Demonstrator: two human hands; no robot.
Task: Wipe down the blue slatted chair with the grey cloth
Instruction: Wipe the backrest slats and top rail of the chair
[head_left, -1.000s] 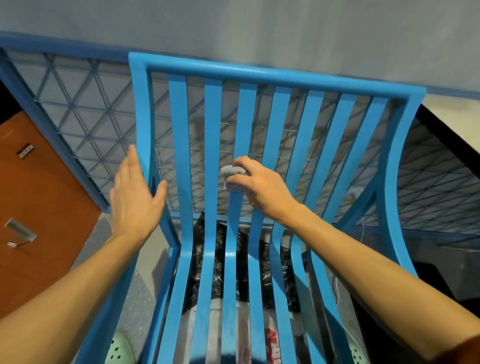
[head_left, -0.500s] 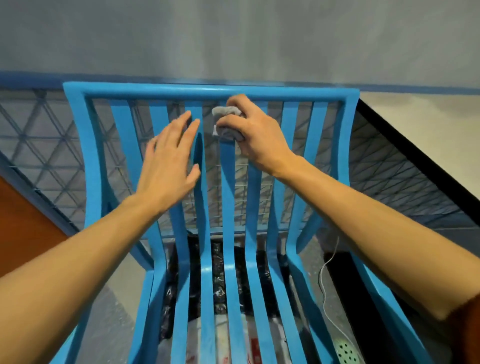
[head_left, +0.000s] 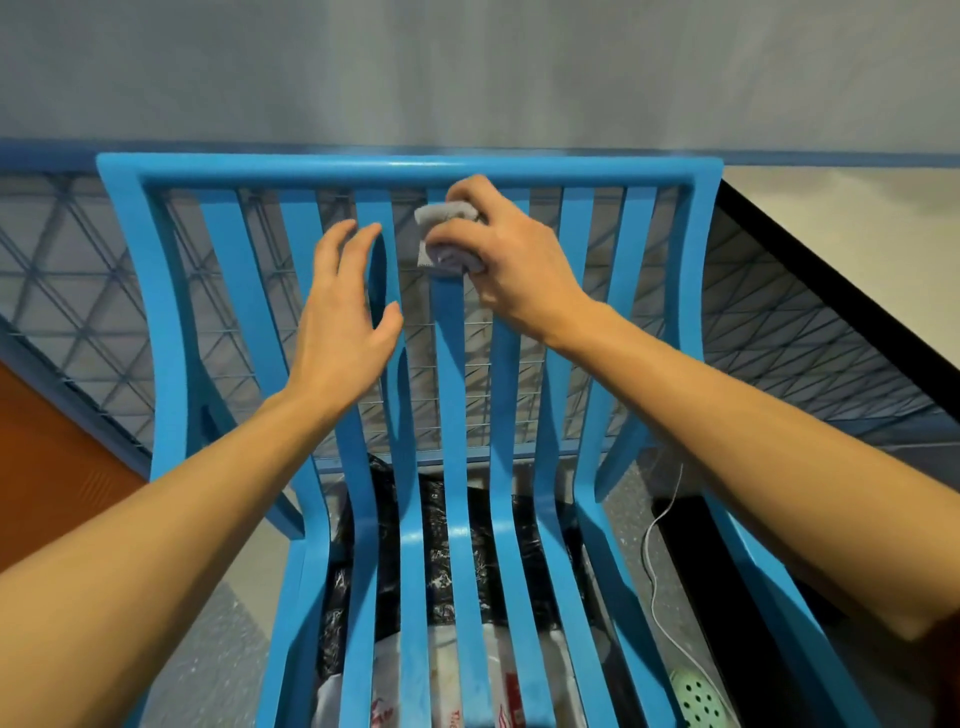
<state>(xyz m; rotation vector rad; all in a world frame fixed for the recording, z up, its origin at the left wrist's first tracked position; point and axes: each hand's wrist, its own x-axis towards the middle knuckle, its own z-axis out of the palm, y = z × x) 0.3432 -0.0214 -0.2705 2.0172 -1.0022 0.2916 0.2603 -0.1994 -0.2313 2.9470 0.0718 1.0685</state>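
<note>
The blue slatted chair (head_left: 161, 312) fills the middle of the view, its curved backrest slats running up to a top rail. My right hand (head_left: 511, 262) grips the bunched grey cloth (head_left: 441, 239) and presses it against a middle slat just under the top rail. My left hand (head_left: 345, 317) is spread with straight fingers over the slats to the left of the cloth, holding nothing.
A blue wire-mesh railing (head_left: 78, 291) runs behind the chair below a grey wall. Black and white plastic bags (head_left: 441, 587) lie under the seat. A white cable (head_left: 657, 545) trails on the floor at right, and an orange panel (head_left: 47, 467) stands at left.
My right hand carried the cloth up the slat from mid-backrest to just under the top rail. My left hand left the left side post and moved to the slats beside the cloth.
</note>
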